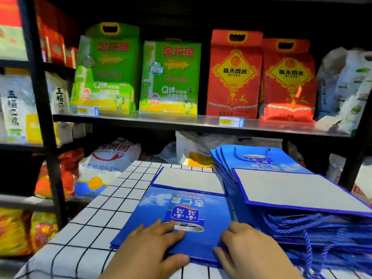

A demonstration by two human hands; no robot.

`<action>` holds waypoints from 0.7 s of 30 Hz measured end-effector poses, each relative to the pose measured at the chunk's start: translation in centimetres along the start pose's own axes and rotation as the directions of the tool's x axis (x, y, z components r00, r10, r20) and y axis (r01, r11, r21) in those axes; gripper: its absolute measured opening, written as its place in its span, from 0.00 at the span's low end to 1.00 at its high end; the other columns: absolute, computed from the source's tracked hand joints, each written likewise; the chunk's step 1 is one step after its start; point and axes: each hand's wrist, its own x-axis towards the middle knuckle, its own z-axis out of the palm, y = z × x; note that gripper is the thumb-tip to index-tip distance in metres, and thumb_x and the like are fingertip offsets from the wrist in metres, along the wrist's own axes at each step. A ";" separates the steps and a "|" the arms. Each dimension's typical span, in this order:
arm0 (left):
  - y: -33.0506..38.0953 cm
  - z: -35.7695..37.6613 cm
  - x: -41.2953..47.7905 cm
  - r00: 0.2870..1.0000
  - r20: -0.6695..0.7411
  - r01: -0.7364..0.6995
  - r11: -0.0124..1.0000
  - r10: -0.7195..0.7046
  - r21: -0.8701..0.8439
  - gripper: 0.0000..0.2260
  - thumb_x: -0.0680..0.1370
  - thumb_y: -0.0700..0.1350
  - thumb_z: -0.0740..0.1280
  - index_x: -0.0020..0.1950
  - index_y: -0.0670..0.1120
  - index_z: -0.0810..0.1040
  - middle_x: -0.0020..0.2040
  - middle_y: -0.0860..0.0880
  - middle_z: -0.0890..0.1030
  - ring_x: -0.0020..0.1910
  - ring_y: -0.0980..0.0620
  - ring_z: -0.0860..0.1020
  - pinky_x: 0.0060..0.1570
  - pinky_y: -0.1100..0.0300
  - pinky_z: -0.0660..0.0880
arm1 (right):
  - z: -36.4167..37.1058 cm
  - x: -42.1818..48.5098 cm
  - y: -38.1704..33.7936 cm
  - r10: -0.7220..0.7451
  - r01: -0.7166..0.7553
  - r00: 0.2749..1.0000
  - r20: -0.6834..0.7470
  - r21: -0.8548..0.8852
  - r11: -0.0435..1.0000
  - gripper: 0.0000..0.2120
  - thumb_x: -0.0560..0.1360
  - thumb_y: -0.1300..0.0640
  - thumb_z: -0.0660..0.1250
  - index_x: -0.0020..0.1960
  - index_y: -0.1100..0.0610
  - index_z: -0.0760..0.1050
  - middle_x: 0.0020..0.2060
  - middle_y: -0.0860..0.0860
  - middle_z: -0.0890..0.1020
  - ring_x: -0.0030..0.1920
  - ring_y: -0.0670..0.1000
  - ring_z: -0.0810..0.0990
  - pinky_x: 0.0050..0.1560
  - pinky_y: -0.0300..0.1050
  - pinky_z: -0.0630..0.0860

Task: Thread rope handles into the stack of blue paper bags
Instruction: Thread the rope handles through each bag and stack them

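Observation:
A flat blue paper bag lies on top of a small stack in front of me, its grey folded bottom pointing away. My left hand rests on its near end with fingers spread flat and the thumb at the near edge. My right hand lies at the bag's right near corner, fingers touching the edge. To the right sits a taller pile of blue bags with blue rope handles spilling from its near side.
The bags lie on a table with a white black-grid cloth. Behind stands a dark shelf with green and red rice packs. Flour sacks sit under the shelf. A black upright post stands at the left.

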 end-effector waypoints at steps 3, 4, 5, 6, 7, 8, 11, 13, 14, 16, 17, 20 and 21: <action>-0.1 -0.3 -0.6 0.999 0.043 -0.016 1.000 0.015 0.026 0.58 0.42 0.77 0.28 0.72 0.67 0.52 0.75 0.63 0.47 0.75 0.58 0.46 0.72 0.56 0.47 | -0.7 -0.9 0.2 0.052 -0.046 0.979 0.196 -0.036 0.998 0.16 0.78 0.45 0.53 0.57 0.54 0.70 0.46 0.51 0.61 0.54 0.56 0.71 0.44 0.44 0.62; 0.0 -0.3 -0.7 0.999 0.049 -0.021 0.998 0.018 0.055 0.61 0.39 0.77 0.25 0.72 0.67 0.51 0.75 0.64 0.47 0.75 0.58 0.46 0.72 0.56 0.48 | -1.1 -1.0 0.1 0.078 -0.073 0.965 0.250 -0.030 0.997 0.12 0.79 0.48 0.53 0.54 0.54 0.69 0.46 0.52 0.60 0.49 0.55 0.69 0.44 0.45 0.63; 0.1 -0.3 -0.8 0.998 0.053 -0.019 0.997 0.015 0.079 0.62 0.38 0.78 0.25 0.72 0.66 0.51 0.75 0.64 0.47 0.75 0.58 0.47 0.71 0.56 0.49 | -1.3 -1.0 -0.1 0.102 -0.100 0.951 0.291 -0.022 0.995 0.07 0.79 0.51 0.52 0.51 0.54 0.66 0.45 0.52 0.61 0.47 0.53 0.67 0.44 0.45 0.64; 0.4 -0.3 -0.9 0.998 0.060 -0.016 0.996 0.011 0.092 0.60 0.40 0.79 0.28 0.72 0.66 0.51 0.75 0.63 0.47 0.75 0.58 0.48 0.71 0.56 0.50 | -1.4 -1.0 -0.2 0.113 -0.117 0.946 0.304 -0.006 0.993 0.04 0.79 0.53 0.52 0.49 0.53 0.62 0.44 0.52 0.62 0.46 0.52 0.65 0.45 0.45 0.63; 0.6 -0.3 -1.0 0.998 0.059 -0.017 0.994 0.011 0.110 0.54 0.46 0.77 0.31 0.72 0.65 0.51 0.75 0.62 0.48 0.75 0.58 0.49 0.70 0.57 0.52 | -1.5 -1.0 -0.3 0.124 -0.136 0.948 0.294 0.021 0.991 0.02 0.79 0.54 0.53 0.48 0.52 0.60 0.44 0.52 0.64 0.46 0.52 0.64 0.45 0.45 0.64; 0.8 -0.2 -1.1 0.998 0.056 -0.019 0.992 0.013 0.124 0.47 0.53 0.74 0.33 0.72 0.64 0.51 0.75 0.62 0.48 0.74 0.58 0.50 0.70 0.57 0.53 | -1.6 -1.0 -0.2 0.137 -0.158 0.949 0.284 0.052 0.986 0.03 0.79 0.54 0.53 0.48 0.51 0.60 0.45 0.51 0.68 0.46 0.52 0.65 0.46 0.45 0.65; 1.5 -0.7 -1.6 0.994 0.105 0.008 0.993 -0.020 0.121 0.28 0.74 0.69 0.45 0.73 0.64 0.48 0.76 0.61 0.45 0.75 0.56 0.47 0.71 0.55 0.52 | -2.2 -0.5 0.2 0.153 -0.227 0.954 0.259 0.288 0.930 0.04 0.77 0.51 0.58 0.44 0.46 0.63 0.41 0.46 0.76 0.41 0.47 0.74 0.43 0.38 0.70; 1.3 -0.4 -2.0 0.998 0.065 -0.001 0.995 -0.006 0.101 0.36 0.66 0.76 0.41 0.73 0.65 0.48 0.76 0.62 0.45 0.75 0.57 0.46 0.71 0.56 0.49 | -2.4 -0.2 0.4 0.135 -0.275 0.951 0.276 0.565 0.778 0.07 0.75 0.54 0.63 0.47 0.45 0.66 0.32 0.47 0.76 0.30 0.41 0.74 0.32 0.32 0.69; 1.3 -0.3 -2.3 1.000 0.010 -0.012 0.998 0.011 0.059 0.44 0.57 0.78 0.35 0.72 0.67 0.51 0.75 0.64 0.48 0.74 0.59 0.48 0.71 0.58 0.49 | -2.4 0.1 0.3 0.134 -0.311 0.945 0.297 0.695 0.648 0.08 0.74 0.56 0.64 0.49 0.46 0.67 0.29 0.49 0.76 0.26 0.43 0.74 0.28 0.33 0.69; 1.4 -0.2 -3.1 0.989 -0.145 0.000 0.995 -0.015 -0.104 0.45 0.48 0.80 0.30 0.60 0.74 0.63 0.65 0.73 0.61 0.68 0.69 0.57 0.67 0.67 0.55 | -2.3 0.6 -0.1 0.143 -0.363 0.932 0.333 0.848 0.387 0.10 0.73 0.61 0.66 0.50 0.50 0.70 0.25 0.49 0.73 0.23 0.50 0.76 0.22 0.40 0.70; 1.6 0.0 -3.4 0.974 -0.226 -0.029 0.975 -0.022 -0.222 0.35 0.51 0.79 0.35 0.50 0.77 0.67 0.59 0.74 0.66 0.62 0.72 0.63 0.64 0.69 0.58 | -2.2 0.9 -0.3 0.155 -0.370 0.929 0.337 0.878 0.305 0.10 0.73 0.63 0.67 0.50 0.53 0.71 0.24 0.50 0.72 0.22 0.51 0.76 0.20 0.39 0.70; 2.8 0.3 -3.5 0.948 -0.312 -0.080 0.895 -0.068 -0.438 0.16 0.55 0.73 0.46 0.37 0.78 0.68 0.55 0.72 0.65 0.53 0.69 0.69 0.56 0.69 0.65 | -2.1 1.5 -1.0 0.188 -0.373 0.922 0.339 0.908 0.192 0.09 0.72 0.66 0.67 0.50 0.58 0.71 0.24 0.51 0.73 0.20 0.51 0.75 0.19 0.38 0.69; 3.4 0.4 -3.4 0.943 -0.326 -0.086 0.892 -0.071 -0.443 0.16 0.54 0.74 0.49 0.35 0.75 0.70 0.52 0.69 0.68 0.52 0.68 0.69 0.55 0.69 0.64 | -2.0 1.6 -1.0 0.197 -0.376 0.919 0.342 0.911 0.172 0.09 0.72 0.66 0.67 0.50 0.58 0.71 0.24 0.51 0.74 0.20 0.51 0.75 0.19 0.38 0.70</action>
